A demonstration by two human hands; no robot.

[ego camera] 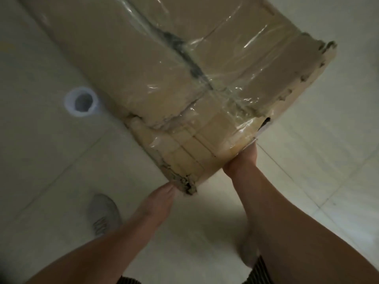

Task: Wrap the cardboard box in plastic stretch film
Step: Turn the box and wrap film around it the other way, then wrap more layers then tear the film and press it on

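1 box (164,68), partly filmed. 2 hands met its near end: left hand (162,198) at corner, right hand (241,160) under edge; grips unclear. 1 roll (81,101) lay left of box.

Forearms bare down to left hand (158,198) and right hand (240,160). Left shoe (103,214): grey, rounded toe, pale marks on top. Right shoe (249,249), well right of left shoe: grey, blurred. Cloth (259,271) below-right of left shoe: dark, thin pale stripes.
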